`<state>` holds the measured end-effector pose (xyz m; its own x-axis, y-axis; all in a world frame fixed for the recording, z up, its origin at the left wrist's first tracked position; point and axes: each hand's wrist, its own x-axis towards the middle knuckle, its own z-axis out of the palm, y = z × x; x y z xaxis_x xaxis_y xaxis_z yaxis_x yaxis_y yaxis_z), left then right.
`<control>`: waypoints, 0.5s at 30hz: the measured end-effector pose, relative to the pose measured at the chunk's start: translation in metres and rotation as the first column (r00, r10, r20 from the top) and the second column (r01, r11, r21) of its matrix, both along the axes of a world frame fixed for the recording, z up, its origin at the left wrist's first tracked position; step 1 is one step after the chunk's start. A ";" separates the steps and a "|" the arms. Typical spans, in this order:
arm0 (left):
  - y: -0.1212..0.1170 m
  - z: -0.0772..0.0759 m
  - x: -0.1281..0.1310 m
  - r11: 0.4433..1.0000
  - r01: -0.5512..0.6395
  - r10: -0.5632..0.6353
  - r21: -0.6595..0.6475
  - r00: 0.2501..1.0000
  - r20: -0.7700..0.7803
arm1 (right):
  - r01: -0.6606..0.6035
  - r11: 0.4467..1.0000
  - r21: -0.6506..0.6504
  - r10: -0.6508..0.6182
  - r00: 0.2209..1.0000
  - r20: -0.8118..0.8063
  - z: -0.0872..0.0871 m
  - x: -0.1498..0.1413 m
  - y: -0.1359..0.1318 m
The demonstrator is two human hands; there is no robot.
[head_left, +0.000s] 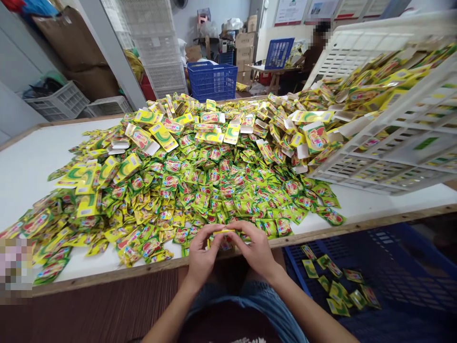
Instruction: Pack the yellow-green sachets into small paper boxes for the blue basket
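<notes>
My left hand and my right hand meet at the near edge of the white table. Both pinch a small yellow-green sachet or box between their fingertips; I cannot tell which it is. Just beyond them spreads a large heap of green and yellow sachets. Flattened yellow cartons lie on the far part of the heap.
A white plastic crate lies tipped on the table at right, cartons spilling from it. A blue crate at lower right holds several sachets. Farther back stand a blue basket, stacked white crates and a seated person.
</notes>
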<state>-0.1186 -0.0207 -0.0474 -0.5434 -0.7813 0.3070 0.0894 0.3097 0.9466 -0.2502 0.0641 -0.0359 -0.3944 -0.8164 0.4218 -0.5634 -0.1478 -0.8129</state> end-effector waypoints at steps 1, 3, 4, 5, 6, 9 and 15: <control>-0.001 0.000 -0.002 1.000 -0.013 0.013 0.010 1.000 -0.001 | 0.029 0.999 0.017 -0.029 1.000 0.002 0.001 -0.001 0.000; -0.003 -0.002 -0.004 1.000 -0.016 0.016 0.014 1.000 -0.007 | 0.056 0.998 0.035 -0.056 0.998 -0.018 0.000 -0.001 -0.001; -0.005 -0.004 -0.004 1.000 -0.012 0.012 0.006 1.000 -0.013 | 0.051 0.998 0.031 -0.050 0.998 -0.036 -0.002 -0.001 -0.002; -0.007 -0.006 -0.003 1.000 -0.005 0.005 -0.010 1.000 -0.018 | 0.034 0.999 0.022 -0.033 0.998 -0.057 -0.005 0.000 -0.002; -0.008 -0.008 -0.001 0.999 0.004 -0.005 -0.036 1.000 -0.019 | 0.014 1.000 0.007 -0.013 0.997 -0.076 -0.009 0.002 -0.003; -0.010 -0.012 0.006 0.989 0.053 -0.051 -0.137 0.999 0.019 | -0.033 0.998 -0.048 0.029 0.996 -0.087 -0.015 0.006 -0.002; -0.013 -0.015 0.022 0.999 0.052 -0.052 0.006 0.998 0.035 | 0.083 0.928 0.362 0.021 0.962 -0.274 0.019 -0.059 0.055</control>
<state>-0.0969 -0.0339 -0.0625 -0.5933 -0.7536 0.2830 0.0722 0.3003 0.9511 -0.3096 0.1195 -0.0164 -0.3368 -0.9226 0.1879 -0.7666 0.1529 -0.6237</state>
